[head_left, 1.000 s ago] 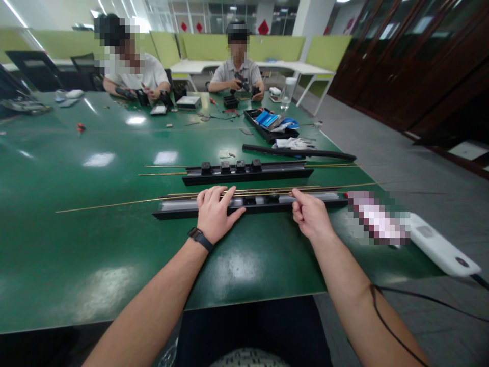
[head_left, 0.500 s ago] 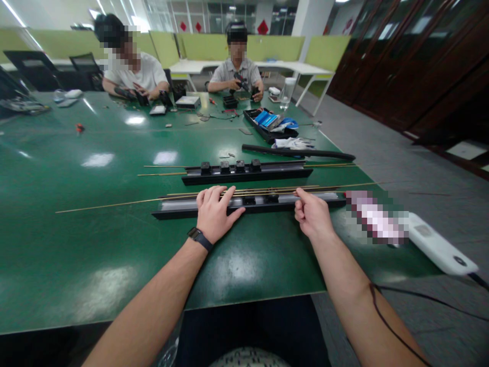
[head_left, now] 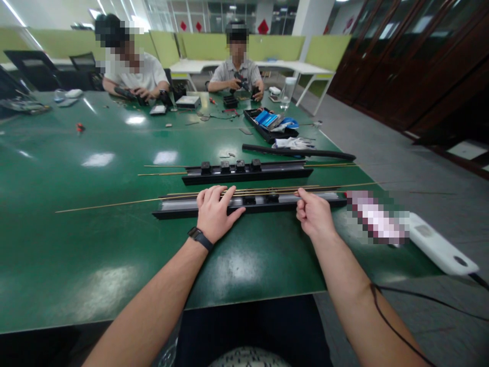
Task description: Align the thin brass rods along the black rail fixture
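Observation:
A long black rail (head_left: 179, 208) lies across the green table (head_left: 76, 244) in front of me. My left hand (head_left: 216, 211), with a black watch on the wrist, lies flat on the rail's middle with fingers spread. My right hand (head_left: 314, 213) is closed in a pinch at the rail's right part, on a thin brass rod (head_left: 114, 204) that runs along the rail's top. More brass rods lie beside it. A second black rail (head_left: 248, 173) with several black blocks sits just behind.
A black tube (head_left: 298, 152) and white gloves (head_left: 294, 143) lie further back, near a black tray (head_left: 267, 125) with blue items. A white device (head_left: 439, 250) rests at the right edge. Two people work at the table's far end with small parts.
My right hand has slid slightly to the right along the rail, still pinched on the rod. My left hand has stayed flat on the rail.

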Tool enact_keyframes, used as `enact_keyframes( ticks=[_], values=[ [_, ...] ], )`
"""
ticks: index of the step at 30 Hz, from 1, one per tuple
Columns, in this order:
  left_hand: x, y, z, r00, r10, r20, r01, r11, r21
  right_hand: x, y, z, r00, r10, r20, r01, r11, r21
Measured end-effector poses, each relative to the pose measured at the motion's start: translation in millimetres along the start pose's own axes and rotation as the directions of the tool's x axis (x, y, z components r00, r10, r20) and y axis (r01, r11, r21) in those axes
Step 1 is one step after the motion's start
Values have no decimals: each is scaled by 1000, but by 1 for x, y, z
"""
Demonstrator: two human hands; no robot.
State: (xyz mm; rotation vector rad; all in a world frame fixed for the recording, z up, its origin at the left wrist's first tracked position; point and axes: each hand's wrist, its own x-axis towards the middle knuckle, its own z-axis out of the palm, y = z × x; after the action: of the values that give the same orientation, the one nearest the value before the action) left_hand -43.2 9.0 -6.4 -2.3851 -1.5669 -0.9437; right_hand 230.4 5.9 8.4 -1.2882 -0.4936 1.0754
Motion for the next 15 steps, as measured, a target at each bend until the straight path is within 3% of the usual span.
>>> enact_keyframes(
  ticks=[15],
  values=[
    [0, -1, 0, 1000, -1, 1, 1, 1000, 0, -4, 2, 2, 995, 17, 100, -13, 999, -48]
  ],
)
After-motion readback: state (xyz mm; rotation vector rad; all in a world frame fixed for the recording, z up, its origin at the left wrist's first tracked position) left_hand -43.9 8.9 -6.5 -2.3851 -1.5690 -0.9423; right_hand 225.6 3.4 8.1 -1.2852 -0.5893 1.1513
